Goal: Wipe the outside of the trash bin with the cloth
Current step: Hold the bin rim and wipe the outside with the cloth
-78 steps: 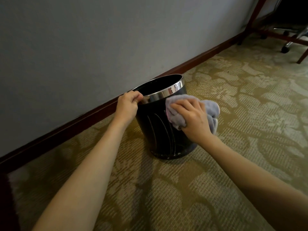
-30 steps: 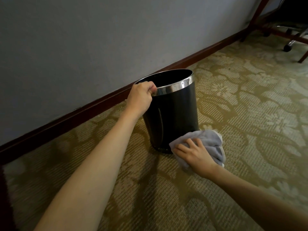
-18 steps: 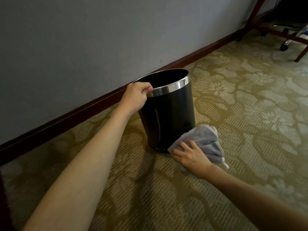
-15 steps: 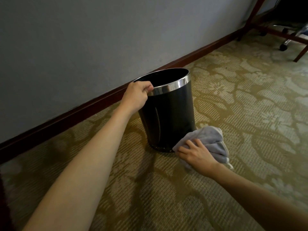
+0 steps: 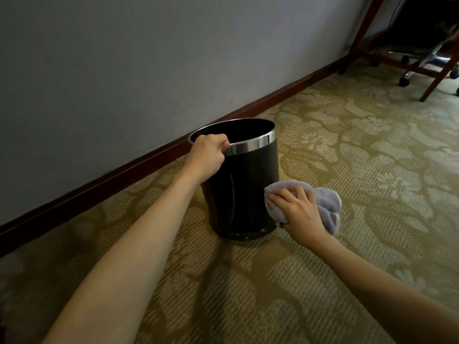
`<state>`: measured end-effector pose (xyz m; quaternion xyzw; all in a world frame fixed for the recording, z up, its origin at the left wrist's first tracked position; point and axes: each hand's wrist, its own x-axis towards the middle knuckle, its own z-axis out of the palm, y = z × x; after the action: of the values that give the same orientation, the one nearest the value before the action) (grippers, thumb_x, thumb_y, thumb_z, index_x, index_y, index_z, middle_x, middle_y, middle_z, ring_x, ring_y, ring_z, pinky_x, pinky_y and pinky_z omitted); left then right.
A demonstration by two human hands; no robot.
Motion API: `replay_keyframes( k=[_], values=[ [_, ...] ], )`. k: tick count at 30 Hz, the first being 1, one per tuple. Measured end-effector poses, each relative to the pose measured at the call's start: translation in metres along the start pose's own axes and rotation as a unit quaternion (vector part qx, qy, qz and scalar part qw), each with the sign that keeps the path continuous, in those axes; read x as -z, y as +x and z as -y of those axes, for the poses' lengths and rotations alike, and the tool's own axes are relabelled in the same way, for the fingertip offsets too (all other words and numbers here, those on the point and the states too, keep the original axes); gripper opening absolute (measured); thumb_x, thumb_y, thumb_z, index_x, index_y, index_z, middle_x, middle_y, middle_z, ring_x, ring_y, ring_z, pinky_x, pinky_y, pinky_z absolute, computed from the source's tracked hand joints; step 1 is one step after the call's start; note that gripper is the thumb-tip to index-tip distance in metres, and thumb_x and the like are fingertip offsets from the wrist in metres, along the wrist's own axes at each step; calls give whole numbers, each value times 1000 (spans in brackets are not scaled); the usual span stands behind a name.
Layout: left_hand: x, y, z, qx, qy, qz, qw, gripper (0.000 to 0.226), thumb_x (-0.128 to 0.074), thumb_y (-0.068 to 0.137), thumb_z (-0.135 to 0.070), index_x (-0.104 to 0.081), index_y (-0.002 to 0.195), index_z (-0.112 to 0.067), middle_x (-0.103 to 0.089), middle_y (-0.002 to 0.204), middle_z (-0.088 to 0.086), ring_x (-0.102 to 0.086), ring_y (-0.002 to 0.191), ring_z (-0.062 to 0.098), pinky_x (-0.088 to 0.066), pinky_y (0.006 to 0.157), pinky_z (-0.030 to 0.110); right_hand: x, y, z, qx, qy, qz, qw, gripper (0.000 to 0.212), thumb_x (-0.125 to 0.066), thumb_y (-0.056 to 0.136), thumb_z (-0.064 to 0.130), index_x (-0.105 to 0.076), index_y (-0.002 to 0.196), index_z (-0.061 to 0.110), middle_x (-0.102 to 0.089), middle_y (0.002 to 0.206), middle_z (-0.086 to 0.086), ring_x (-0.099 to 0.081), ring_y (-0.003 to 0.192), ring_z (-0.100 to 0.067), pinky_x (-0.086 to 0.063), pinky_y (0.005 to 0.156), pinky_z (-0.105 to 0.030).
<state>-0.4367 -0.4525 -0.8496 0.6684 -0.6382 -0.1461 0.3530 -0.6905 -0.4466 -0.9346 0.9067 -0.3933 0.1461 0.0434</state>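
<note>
Wiping the black trash bin (image 5: 244, 192) on the carpet (image 5: 347, 170) by the wall, the right hand (image 5: 299, 212) fingers clutch the cloth (image 5: 325, 202) low on its side; the left hand (image 5: 207, 157) fingers grip the rim. Long, overlapping strokes would serve best, turning the bin between passes.

Left hand (image 5: 207, 157) fingers curled tight; right hand (image 5: 299, 212) fingers spread, both arms outstretched
</note>
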Motion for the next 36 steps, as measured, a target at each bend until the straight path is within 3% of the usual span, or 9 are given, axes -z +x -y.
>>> replay_keyframes(
  k=[5, 8, 11, 15, 18, 22, 26, 30, 36],
  values=[
    [6, 2, -23, 5, 51, -7, 999, 30, -48, 81, 3, -56, 69, -23, -51, 70, -6, -52, 75, 17, -35, 62, 29, 3, -1, 3, 0, 52, -81, 995, 46, -72, 72, 16, -66, 117, 19, -63, 119, 2, -43, 110, -24, -37, 83, -43],
    [20, 3, -25, 39, 64, 6, 997, 23, -52, 87, -4, -63, 73, -19, -55, 72, -5, -52, 70, 10, -38, 63, 28, 4, 3, 7, 9, 83, -104, 991, 43, -65, 75, 21, -66, 118, 17, -63, 119, 1, -41, 112, -22, -35, 84, -41],
    [33, 6, -21, 87, 64, 18, 994, 18, -52, 93, -14, -67, 85, -14, -59, 86, -3, -54, 81, 11, -40, 71, 29, 5, 15, 19, 13, 116, -112, 987, 43, -61, 77, 23, -66, 119, 17, -63, 120, 2, -42, 113, -22, -40, 83, -45],
    [45, 12, -9, 128, 59, 15, 990, 36, -49, 96, -20, -52, 61, -14, -53, 64, 0, -50, 62, 11, -33, 58, 25, 16, 39, 41, 19, 165, -128, 978, 53, -76, 68, 4, -66, 119, 14, -63, 121, 1, -49, 111, -30, -42, 85, -53],
    [49, 13, -3, 140, 49, 3, 989, 39, -50, 96, -21, -49, 58, -11, -48, 57, 0, -46, 55, 12, -32, 53, 26, 31, 65, 57, 63, 191, -142, 969, 50, -75, 71, 7, -65, 121, 12, -62, 125, 0, -49, 113, -31, -40, 91, -49],
    [52, 12, 2, 134, 51, 6, 990, 37, -50, 94, -20, -50, 59, -11, -43, 58, 5, -43, 56, 19, -34, 57, 30, 37, 86, 75, 93, 161, -140, 972, 46, -69, 73, 13, -65, 119, 15, -62, 125, 0, -50, 116, -26, -34, 93, -42],
    [55, 9, 14, 139, 31, -24, 990, 45, -50, 94, -18, -39, 51, -15, -43, 54, 2, -41, 51, 15, -33, 53, 27, 19, 70, 77, 109, 103, -116, 982, 61, -81, 57, 6, -66, 116, 16, -66, 118, -1, -54, 114, -26, -39, 96, -50],
    [57, 8, 24, 145, 11, -44, 988, 42, -48, 96, -21, -43, 55, -12, -48, 60, 7, -44, 56, 16, -37, 58, 28, -4, 24, 64, 186, 68, -100, 975, 36, -56, 84, 27, -61, 120, 21, -62, 125, 6, -46, 116, -25, -37, 85, -44],
    [58, 10, 24, 138, 11, -59, 989, 44, -49, 95, -17, -37, 53, -11, -36, 54, 4, -35, 51, 15, -33, 55, 26, -10, -9, 54, 246, 3, -47, 968, 37, -56, 85, 29, -61, 121, 22, -63, 125, 8, -45, 117, -26, -48, 82, -46]
  ],
)
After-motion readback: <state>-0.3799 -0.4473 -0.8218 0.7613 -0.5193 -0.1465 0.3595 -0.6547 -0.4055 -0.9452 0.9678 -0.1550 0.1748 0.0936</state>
